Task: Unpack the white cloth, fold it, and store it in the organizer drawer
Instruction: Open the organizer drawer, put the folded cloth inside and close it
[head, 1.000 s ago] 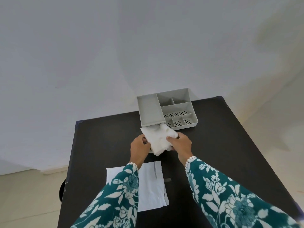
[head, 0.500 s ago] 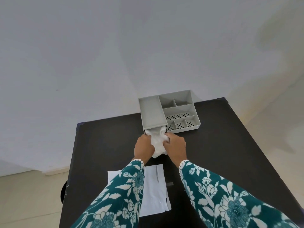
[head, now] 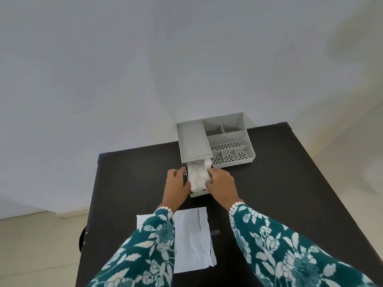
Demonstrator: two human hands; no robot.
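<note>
**Now the cloth sits in the drawer**

The white cloth [head: 198, 176] lies bunched inside the pulled-out drawer [head: 198, 193] of the grey organizer [head: 215, 139] on the dark counter [head: 290, 183]. The right hand [head: 220, 183] presses on the cloth's right edge, fingers curled. The left hand [head: 176, 184] rests against the drawer's left side, holding nothing. White packaging [head: 192, 241] lies flat nearer the person.

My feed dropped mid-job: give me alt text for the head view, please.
Both hands press a crumpled white cloth into the pulled-out drawer of a grey organizer on a dark table; the left hand steadies the drawer's side, the right hand tucks cloth. An empty white wrapper lies nearer.
</note>
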